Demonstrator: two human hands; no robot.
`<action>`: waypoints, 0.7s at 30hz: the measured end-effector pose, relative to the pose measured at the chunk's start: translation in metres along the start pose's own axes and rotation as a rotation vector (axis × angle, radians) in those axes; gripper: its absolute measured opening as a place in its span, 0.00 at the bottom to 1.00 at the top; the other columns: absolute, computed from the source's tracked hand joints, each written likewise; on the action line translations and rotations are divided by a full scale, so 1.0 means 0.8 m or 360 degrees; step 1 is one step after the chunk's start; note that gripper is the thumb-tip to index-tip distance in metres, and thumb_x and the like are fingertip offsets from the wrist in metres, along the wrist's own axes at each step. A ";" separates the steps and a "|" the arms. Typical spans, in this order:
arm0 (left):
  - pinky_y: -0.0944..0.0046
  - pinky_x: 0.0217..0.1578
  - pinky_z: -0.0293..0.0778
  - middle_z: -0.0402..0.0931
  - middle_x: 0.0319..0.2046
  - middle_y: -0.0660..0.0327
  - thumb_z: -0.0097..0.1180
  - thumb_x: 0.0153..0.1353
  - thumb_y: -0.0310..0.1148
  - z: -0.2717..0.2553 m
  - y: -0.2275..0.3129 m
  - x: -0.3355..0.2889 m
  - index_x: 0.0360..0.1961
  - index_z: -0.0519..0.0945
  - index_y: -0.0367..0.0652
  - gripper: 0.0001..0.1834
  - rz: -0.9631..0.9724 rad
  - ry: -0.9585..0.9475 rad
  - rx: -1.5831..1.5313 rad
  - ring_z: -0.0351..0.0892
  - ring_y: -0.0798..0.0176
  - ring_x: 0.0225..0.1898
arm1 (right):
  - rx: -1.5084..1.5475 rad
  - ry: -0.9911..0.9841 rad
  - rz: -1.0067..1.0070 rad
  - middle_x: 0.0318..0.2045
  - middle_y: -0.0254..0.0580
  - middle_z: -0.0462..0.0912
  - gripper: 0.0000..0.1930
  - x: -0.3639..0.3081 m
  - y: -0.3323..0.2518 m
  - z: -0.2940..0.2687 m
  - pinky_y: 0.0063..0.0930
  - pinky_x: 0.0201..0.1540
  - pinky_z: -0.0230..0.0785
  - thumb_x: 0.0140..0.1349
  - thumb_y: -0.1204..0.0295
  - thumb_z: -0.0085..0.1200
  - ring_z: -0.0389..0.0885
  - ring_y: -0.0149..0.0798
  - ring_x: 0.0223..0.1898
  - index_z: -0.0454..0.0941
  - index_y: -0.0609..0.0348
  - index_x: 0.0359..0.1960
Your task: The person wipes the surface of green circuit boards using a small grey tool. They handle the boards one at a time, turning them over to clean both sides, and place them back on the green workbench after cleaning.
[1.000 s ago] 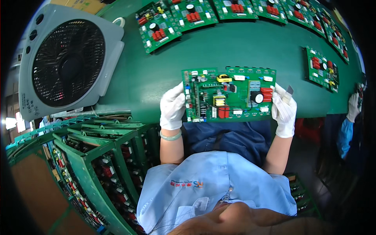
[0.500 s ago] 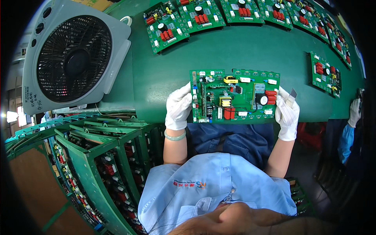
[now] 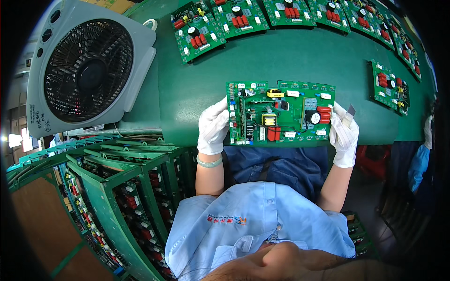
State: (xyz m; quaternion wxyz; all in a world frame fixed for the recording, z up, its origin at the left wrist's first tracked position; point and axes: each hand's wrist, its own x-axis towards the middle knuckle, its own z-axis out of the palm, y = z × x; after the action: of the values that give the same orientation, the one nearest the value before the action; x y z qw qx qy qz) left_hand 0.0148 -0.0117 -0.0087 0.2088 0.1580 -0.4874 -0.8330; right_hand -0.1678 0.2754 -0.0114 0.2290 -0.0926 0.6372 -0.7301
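Green rectangular circuit board with red, white, yellow and black components [image 3: 291,107] sits centre frame, component face up, over the near edge of the green flat-topped table [image 3: 197,86]. White-gloved left hand [image 3: 213,130] grips its left short edge, fingers closed narrow; white-gloved right hand [image 3: 343,140] grips the right short edge – fingertips under the board hidden, can't tell their spread. Edge hold probably spares the parts and leaves the face unobstructed; two hands likely level it. Flat grey-tipped strip [image 3: 349,114] pokes up from the right hand, seemingly tucked there to stay handy. Row of similar populated green boards [image 3: 330,17] arcs along the top, likely spaced back to free the middle – lone populated green board [image 3: 390,87] at right. Grey box-shaped fan [image 3: 89,75], upper left, faces the work area, presumably for air.
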 end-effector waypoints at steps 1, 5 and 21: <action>0.75 0.39 0.71 0.79 0.47 0.56 0.59 0.63 0.32 -0.002 -0.001 0.000 0.62 0.67 0.24 0.30 -0.0005 -0.0012 -0.0010 0.76 0.74 0.37 | 0.0011 -0.0003 -0.0020 0.35 0.43 0.85 0.20 0.001 0.004 -0.001 0.13 0.14 0.50 0.67 0.75 0.51 0.62 0.17 0.12 0.71 0.76 0.57; 0.72 0.42 0.73 0.79 0.49 0.55 0.59 0.63 0.31 -0.003 0.000 0.001 0.62 0.67 0.25 0.30 -0.0027 -0.0035 -0.0056 0.78 0.71 0.40 | 0.0049 -0.0022 -0.0062 0.34 0.42 0.85 0.20 0.002 0.010 -0.004 0.13 0.14 0.51 0.67 0.75 0.51 0.62 0.17 0.12 0.71 0.77 0.57; 0.68 0.48 0.74 0.77 0.52 0.52 0.56 0.64 0.30 -0.005 0.003 0.001 0.62 0.67 0.25 0.28 -0.0069 -0.0053 -0.0034 0.79 0.66 0.46 | -0.0011 0.0010 0.0101 0.34 0.37 0.84 0.21 0.002 -0.007 0.002 0.11 0.16 0.48 0.67 0.74 0.52 0.61 0.14 0.15 0.70 0.75 0.59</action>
State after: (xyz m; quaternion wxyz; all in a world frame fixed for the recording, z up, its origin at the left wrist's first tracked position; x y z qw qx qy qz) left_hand 0.0161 -0.0162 -0.0085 0.1842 0.1524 -0.4784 -0.8450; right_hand -0.1693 0.2736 -0.0062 0.2499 -0.0708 0.6430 -0.7205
